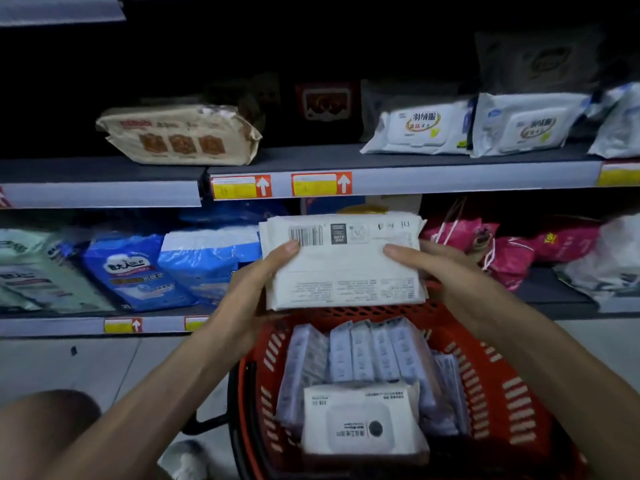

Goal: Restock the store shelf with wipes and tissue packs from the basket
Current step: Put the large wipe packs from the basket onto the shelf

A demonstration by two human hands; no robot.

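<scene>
I am holding a white pack (343, 265) up in both hands, its printed back with the barcode facing me, above the far end of the red basket (509, 393) and level with the lower shelf. My left hand (252, 289) is grasping its left edge, thumb lying on top and fingers underneath; my right hand (450, 275) is grasping the right edge likewise. In the basket, a row of wrapped packs (367, 355) is standing on edge, with a lidded wipes pack (360, 424) lying flat nearest me. On the upper shelf (311, 157), white wipes packs (419, 128) are sitting at the right and a beige pack (180, 135) at the left.
</scene>
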